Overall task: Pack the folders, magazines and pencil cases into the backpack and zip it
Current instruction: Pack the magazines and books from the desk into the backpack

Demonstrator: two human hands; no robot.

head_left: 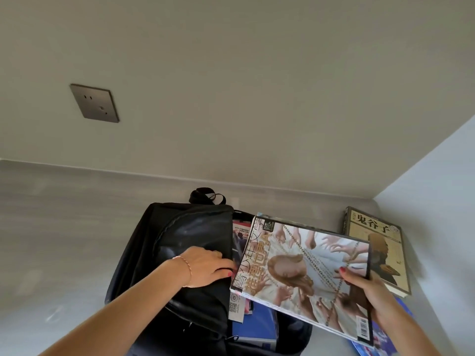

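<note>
A black backpack (180,242) lies on the grey table with its main compartment unzipped on the right side. My left hand (205,267) presses on the front flap, fingers curled over its edge and holding the opening apart. My right hand (370,296) grips the lower right corner of a stack of magazines (305,273) with a pale cover showing many hands, held tilted over the opening. Inside the opening I see a magazine (237,236) and a blue folder (253,327).
A tan-covered book (377,242) with large black characters lies on the table at the right, near the white side wall. Something blue (372,343) lies under my right wrist. A wall socket (95,102) sits on the back wall at upper left.
</note>
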